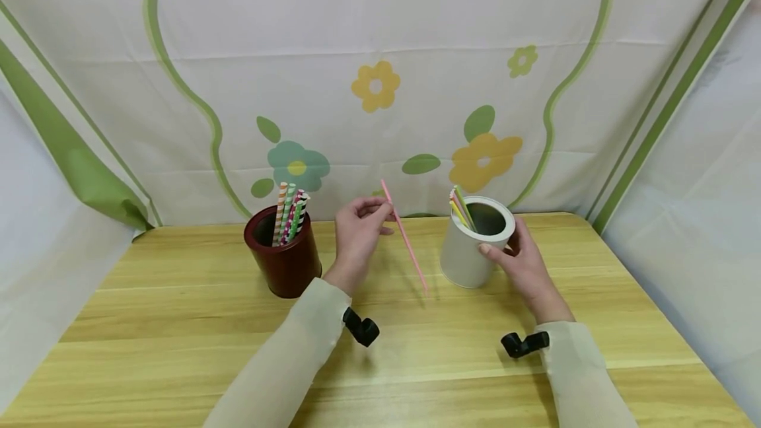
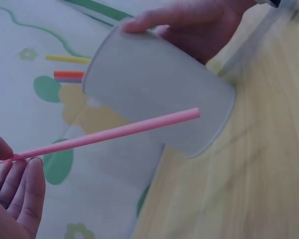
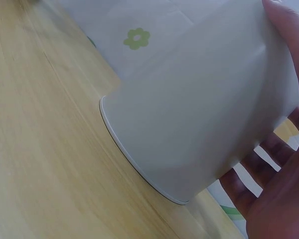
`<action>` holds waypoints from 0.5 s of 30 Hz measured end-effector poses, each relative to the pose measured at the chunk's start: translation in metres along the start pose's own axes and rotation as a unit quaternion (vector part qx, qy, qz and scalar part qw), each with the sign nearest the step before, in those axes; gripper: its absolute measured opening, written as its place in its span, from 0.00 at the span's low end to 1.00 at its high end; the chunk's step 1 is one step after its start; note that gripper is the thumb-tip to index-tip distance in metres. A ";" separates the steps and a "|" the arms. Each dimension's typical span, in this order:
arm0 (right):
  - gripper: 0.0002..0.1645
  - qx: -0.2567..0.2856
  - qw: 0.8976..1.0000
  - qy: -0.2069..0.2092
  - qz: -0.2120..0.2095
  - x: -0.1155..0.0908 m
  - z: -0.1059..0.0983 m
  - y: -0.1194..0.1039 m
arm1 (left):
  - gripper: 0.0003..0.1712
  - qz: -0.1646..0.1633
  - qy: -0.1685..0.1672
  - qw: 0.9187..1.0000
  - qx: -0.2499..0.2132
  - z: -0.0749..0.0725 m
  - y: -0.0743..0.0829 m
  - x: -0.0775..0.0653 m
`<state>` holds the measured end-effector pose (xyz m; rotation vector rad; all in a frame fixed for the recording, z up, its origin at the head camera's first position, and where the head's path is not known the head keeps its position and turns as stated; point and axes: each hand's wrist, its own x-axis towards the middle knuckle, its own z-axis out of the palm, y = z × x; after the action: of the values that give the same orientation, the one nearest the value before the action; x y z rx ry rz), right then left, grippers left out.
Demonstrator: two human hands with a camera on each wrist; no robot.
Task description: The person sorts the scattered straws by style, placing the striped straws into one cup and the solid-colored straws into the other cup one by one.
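A pink straw slants down to the right, pinched near its upper end between the thumb and fingers of my left hand. In the left wrist view the straw passes in front of the white canister, its lower end above the table. My right hand grips the right side of the white canister, thumb near the rim. The canister stands upright on the table with several plain coloured straws leaning inside. In the right wrist view, fingers curve behind the canister.
A dark red canister stands left of my left hand, holding several patterned paper straws. The wooden table runs back to a flower-printed curtain. Black wrist cameras sit on both sleeves.
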<state>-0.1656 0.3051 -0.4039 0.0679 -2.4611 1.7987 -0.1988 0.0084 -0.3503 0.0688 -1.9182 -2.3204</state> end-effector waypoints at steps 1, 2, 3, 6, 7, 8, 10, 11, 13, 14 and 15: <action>0.46 0.001 1.000 0.001 0.000 0.000 0.000 0.000 | 0.10 0.008 0.001 1.000 -0.004 0.000 0.003 -0.001; 0.46 0.001 1.000 0.002 -0.002 0.000 0.001 0.000 | 0.11 0.017 0.001 1.000 -0.007 0.001 0.006 -0.001; 0.45 0.003 1.000 0.002 -0.004 0.000 0.001 0.000 | 0.10 0.025 0.002 1.000 -0.011 0.001 0.009 -0.002; 0.45 0.003 1.000 0.004 -0.011 0.000 0.002 0.001 | 0.08 0.046 0.011 0.999 -0.025 0.002 0.017 -0.003; 0.45 0.004 1.000 0.004 -0.011 0.000 0.002 0.001 | 0.08 0.052 0.012 0.998 -0.032 0.003 0.019 -0.003; 0.45 0.004 1.000 0.004 -0.013 0.000 0.002 0.002 | 0.07 0.057 0.014 0.998 -0.037 0.003 0.021 -0.003; 0.45 0.006 1.000 0.004 -0.013 0.000 0.002 0.001 | 0.07 0.066 0.017 0.996 -0.048 0.004 0.026 -0.003; 0.46 0.006 1.000 0.003 -0.012 0.000 0.001 0.001 | 0.07 0.070 0.017 0.996 -0.054 0.005 0.028 -0.003; 0.46 0.006 1.000 0.002 -0.009 0.000 0.001 0.000 | 0.07 0.080 0.015 0.995 -0.064 0.005 0.033 -0.003; 0.46 0.006 1.000 0.002 -0.009 0.000 0.001 0.000 | 0.07 0.085 0.015 0.994 -0.067 0.006 0.035 -0.004; 0.46 0.007 1.000 0.001 -0.008 0.000 0.001 0.000 | 0.07 0.092 0.014 0.993 -0.071 0.006 0.037 -0.004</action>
<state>-0.1656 0.3044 -0.4042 0.0861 -2.4398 1.8096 -0.1931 0.0079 -0.3127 -0.0866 -1.6643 -2.3111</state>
